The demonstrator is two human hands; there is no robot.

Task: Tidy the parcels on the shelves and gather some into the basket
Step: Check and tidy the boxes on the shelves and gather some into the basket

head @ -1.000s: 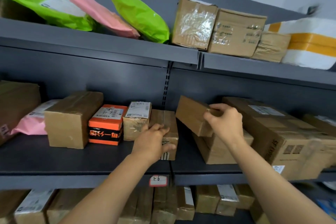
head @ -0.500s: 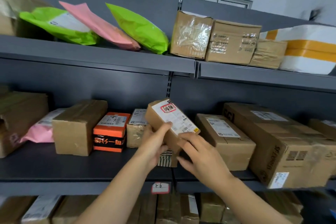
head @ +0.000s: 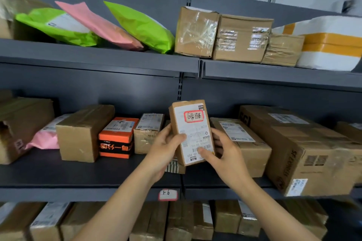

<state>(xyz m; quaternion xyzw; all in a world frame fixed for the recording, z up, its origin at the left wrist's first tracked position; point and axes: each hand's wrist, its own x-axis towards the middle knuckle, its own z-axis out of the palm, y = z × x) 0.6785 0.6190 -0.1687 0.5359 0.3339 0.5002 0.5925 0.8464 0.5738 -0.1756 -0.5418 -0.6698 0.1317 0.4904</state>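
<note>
At the middle shelf (head: 58,174): a small labelled parcel (head: 191,133) is held upright in the air, above the shelf, label toward the camera.
Left hand (head: 164,150): grips the parcel's left edge, thumb on the label.
Right hand (head: 225,156): clasps the lower right corner, thumb across the barcode end.
Open room: bare shelf front to the left of the hands, before the orange box (head: 117,137).
Right side: a brown carton (head: 248,143) sits against a larger carton (head: 303,148) — the latter reaching the shelf's near edge.

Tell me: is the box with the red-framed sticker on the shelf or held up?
Held up. The left hand and right hand grip the box upright, off the shelf.
</note>
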